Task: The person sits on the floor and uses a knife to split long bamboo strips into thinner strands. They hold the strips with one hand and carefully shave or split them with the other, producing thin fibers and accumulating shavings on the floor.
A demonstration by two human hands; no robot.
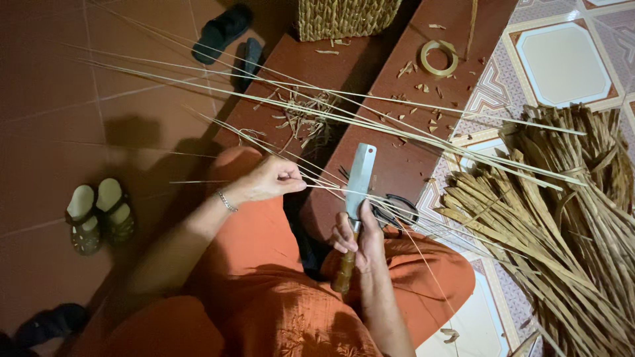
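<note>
Right hand [360, 239] closed round the wooden handle of a knife [360, 178], broad pale blade upright, tip toward the step's far edge; left hand [271, 180] pinching the near ends of thin pale strips [370, 119] between thumb and fingertips. Strips fanned out long and low across the red step [397, 165], far ends reaching toward the floor tiles at left and the patterned tiles at right, near ends crossing just in front of the blade. Black-handled scissors [397, 210] lying just beside the knife hand, at the step's near edge. Shavings [305, 119] scattered mid-step; tape roll [439, 57] near the far right edge; woven basket [344, 16] at the far edge. Bundle of dry brown leaves [555, 218] heaped on the patterned tiles at right; sandals [99, 215] on the red floor at left. For clean work, judged best: strip kept taut by the pinching hand, blade edge turned away from the fingers, thumb clear of the cutting line, strokes shallow and away from the knees.
</note>
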